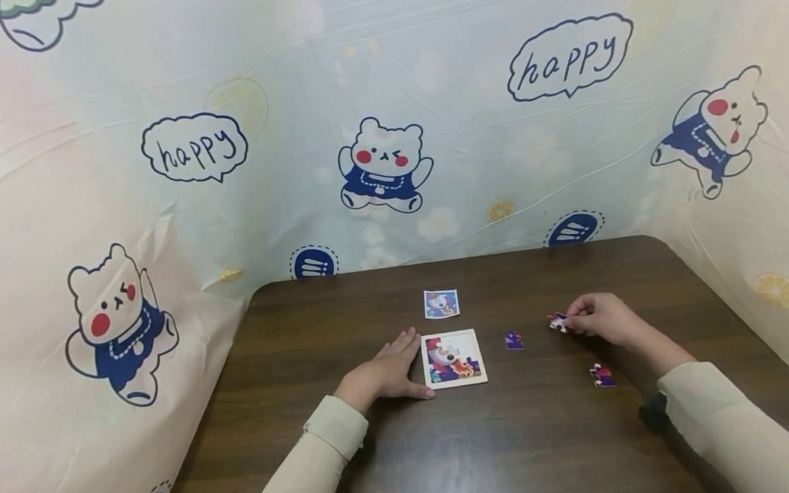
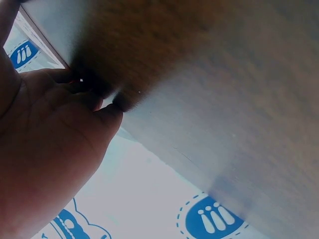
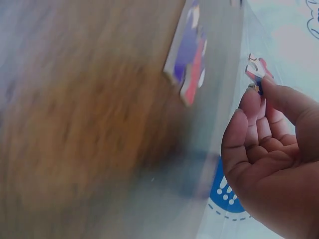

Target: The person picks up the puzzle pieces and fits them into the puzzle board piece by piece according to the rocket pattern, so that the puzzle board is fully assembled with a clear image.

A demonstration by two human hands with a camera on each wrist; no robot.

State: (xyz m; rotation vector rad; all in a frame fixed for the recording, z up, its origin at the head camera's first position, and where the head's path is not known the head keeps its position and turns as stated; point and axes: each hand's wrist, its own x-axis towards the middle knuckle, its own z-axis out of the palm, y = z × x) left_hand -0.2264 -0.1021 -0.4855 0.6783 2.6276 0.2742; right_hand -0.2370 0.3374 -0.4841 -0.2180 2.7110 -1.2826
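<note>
In the head view my right hand [image 1: 602, 318] pinches a jigsaw puzzle piece [image 1: 557, 324] between thumb and fingertips, lifted over the right part of the table. The right wrist view shows the held piece [image 3: 255, 67] tilted, white and red with a dark blue end. My left hand [image 1: 391, 370] lies with fingers extended along the left edge of a square puzzle tray [image 1: 470, 340]. A partly filled picture sits in the tray, and its upper right shows white. One purple loose piece [image 1: 514, 340] lies right of the tray; another loose piece [image 1: 602, 375] lies nearer my right sleeve.
A small square picture card [image 1: 441, 304] lies behind the tray on the dark brown wooden table [image 1: 518, 436]. Printed cloth [image 1: 382, 64] with bears and "happy" bubbles hangs along the table's back and sides.
</note>
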